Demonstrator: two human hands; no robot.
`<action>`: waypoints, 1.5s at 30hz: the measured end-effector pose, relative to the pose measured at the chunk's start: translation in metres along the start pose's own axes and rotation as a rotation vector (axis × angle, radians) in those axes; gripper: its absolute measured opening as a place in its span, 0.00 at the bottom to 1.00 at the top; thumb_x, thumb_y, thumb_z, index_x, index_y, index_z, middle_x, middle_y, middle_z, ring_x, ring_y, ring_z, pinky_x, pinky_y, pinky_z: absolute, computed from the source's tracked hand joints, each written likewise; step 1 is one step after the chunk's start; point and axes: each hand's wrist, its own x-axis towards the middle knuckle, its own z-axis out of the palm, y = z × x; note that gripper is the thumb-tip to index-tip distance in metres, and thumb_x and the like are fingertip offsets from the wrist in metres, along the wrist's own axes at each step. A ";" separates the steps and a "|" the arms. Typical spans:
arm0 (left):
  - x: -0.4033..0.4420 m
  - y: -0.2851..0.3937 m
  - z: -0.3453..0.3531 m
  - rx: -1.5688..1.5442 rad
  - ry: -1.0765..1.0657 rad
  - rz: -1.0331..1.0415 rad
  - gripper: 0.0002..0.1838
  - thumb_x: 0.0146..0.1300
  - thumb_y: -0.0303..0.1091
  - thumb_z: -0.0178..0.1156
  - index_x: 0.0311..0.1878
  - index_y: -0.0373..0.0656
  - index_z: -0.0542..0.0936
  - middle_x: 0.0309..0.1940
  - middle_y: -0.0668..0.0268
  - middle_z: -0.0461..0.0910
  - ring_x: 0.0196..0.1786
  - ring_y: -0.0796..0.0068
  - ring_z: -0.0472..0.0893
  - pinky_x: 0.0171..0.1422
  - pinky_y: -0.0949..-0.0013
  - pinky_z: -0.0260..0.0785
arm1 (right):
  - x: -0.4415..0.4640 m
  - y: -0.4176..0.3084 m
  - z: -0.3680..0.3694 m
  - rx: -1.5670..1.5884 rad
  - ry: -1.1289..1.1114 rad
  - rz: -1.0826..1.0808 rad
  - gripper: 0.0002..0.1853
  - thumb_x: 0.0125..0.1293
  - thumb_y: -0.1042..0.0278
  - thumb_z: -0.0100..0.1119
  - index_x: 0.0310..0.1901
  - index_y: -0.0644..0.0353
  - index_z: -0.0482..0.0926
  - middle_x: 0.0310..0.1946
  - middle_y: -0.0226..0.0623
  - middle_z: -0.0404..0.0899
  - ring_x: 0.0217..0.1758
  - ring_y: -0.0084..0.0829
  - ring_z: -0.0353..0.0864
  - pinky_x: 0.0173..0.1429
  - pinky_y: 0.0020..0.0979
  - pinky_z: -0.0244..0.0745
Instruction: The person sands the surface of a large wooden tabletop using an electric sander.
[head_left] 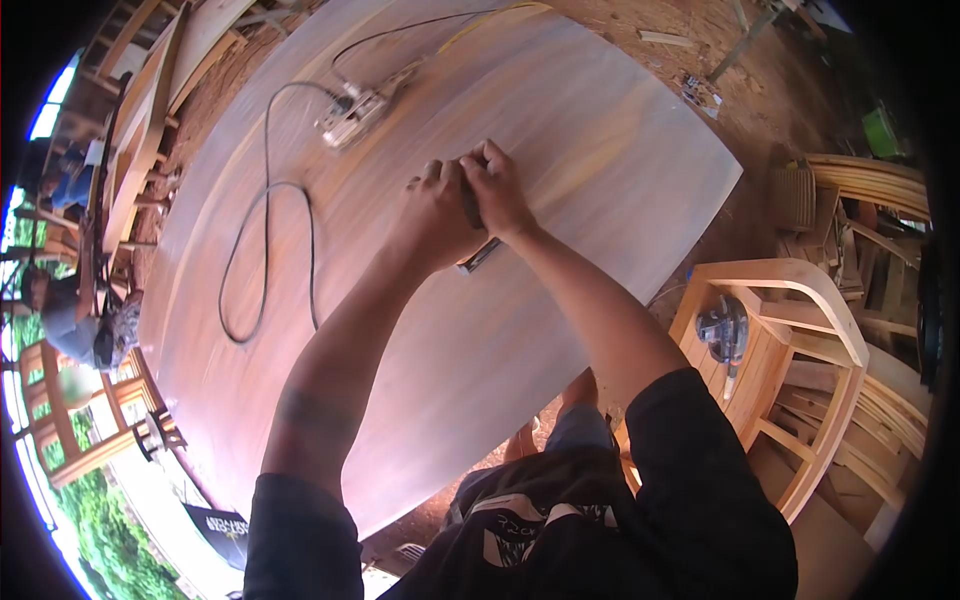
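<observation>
My left hand (pixel 438 215) and my right hand (pixel 496 190) are close together over the middle of a large wooden tabletop (pixel 480 340). Both are closed, fingers wrapped round a dark, narrow hand tool (pixel 470 205) that shows between them. A flat, dark end with a pale edge juts out below my wrists, towards my body. My hands hide most of the tool, so its exact kind cannot be made out. Beyond my hands, a corded power tool (pixel 352 115) rests on the wood.
A black cord (pixel 267 230) loops across the tabletop's left half. At right stands a wooden chair frame (pixel 850 340) with a blue-grey power tool (pixel 722 328) on it, beside stacked wood pieces (pixel 870 180). Another person (pixel 80 315) is at the left, near wooden frames.
</observation>
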 end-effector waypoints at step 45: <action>0.185 0.110 0.057 0.029 -0.058 0.156 0.38 0.48 0.45 0.72 0.60 0.37 0.72 0.49 0.49 0.76 0.49 0.48 0.81 0.55 0.50 0.74 | 0.107 0.005 -0.180 -0.010 0.193 0.031 0.11 0.69 0.63 0.57 0.40 0.65 0.75 0.33 0.45 0.82 0.39 0.36 0.82 0.47 0.37 0.76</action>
